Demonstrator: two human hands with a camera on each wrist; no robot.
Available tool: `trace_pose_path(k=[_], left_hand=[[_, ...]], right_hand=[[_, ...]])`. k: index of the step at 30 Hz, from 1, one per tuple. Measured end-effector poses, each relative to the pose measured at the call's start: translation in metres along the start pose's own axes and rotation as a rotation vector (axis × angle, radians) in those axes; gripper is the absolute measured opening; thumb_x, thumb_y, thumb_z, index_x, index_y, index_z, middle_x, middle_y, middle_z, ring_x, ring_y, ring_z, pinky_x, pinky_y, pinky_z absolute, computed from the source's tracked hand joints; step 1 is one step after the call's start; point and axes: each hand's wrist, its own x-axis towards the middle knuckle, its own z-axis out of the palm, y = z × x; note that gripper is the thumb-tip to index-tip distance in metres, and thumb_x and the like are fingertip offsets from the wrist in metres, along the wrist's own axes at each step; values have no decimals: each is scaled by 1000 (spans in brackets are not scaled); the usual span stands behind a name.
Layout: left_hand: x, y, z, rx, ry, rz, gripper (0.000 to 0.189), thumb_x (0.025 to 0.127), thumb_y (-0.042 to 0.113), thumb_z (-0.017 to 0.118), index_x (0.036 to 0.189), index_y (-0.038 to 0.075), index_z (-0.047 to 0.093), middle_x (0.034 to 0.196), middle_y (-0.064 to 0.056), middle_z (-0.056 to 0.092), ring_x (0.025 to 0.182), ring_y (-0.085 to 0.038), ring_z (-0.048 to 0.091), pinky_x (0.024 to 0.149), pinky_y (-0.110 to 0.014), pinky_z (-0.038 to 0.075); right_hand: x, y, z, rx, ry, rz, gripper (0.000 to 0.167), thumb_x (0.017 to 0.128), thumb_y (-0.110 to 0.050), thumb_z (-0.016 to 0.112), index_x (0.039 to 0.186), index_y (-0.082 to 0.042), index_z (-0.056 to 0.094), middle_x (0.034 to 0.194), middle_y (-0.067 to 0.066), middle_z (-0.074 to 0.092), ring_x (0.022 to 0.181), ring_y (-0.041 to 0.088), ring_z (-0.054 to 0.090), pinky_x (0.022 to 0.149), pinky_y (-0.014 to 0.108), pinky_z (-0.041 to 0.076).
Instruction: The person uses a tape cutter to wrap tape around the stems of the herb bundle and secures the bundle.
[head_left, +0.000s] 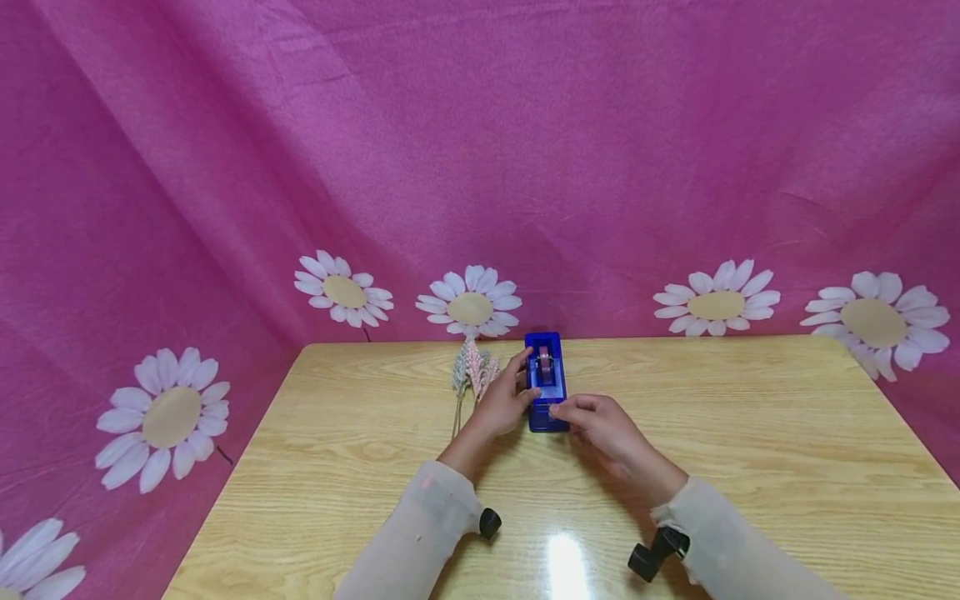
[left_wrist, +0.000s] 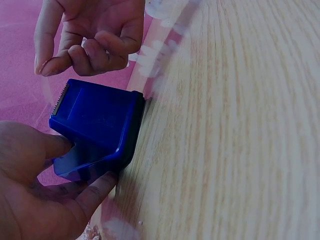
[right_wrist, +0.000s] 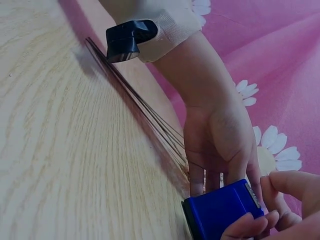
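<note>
A blue tape dispenser (head_left: 546, 387) lies on the table with its serrated cutter end toward me. In its well sits a roll of tape (head_left: 545, 364). My left hand (head_left: 506, 400) grips the dispenser from its left side, thumb near the roll well, as the left wrist view also shows. Just off the cutter (left_wrist: 60, 99), my right hand (head_left: 603, 429) has its thumb and forefinger pinched together. A faint clear strip of tape (left_wrist: 46, 92) runs between those fingertips and the cutter in the left wrist view. The right hand's other fingers curl loosely.
Pink and grey dried flower stems (head_left: 472, 367) lie on the table left of the dispenser, partly behind the left hand. A pink cloth (head_left: 600, 167) with daisies hangs behind the wooden table (head_left: 750, 433). Black cameras (head_left: 490, 523) sit at both wrists.
</note>
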Motion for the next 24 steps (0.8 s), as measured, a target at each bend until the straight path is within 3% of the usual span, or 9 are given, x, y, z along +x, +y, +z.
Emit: trace_pose_path(k=[24], left_hand=[[0,1,0,24,7,-35,67,105,7,58,163,21,29,160,-16,43,140,-35,50,115,-48,41]], right_hand=[[-13,7,3,-21,17,29,16,98,-15,70,92,0,71,78,-3,61,71,14,51,64,25,45]])
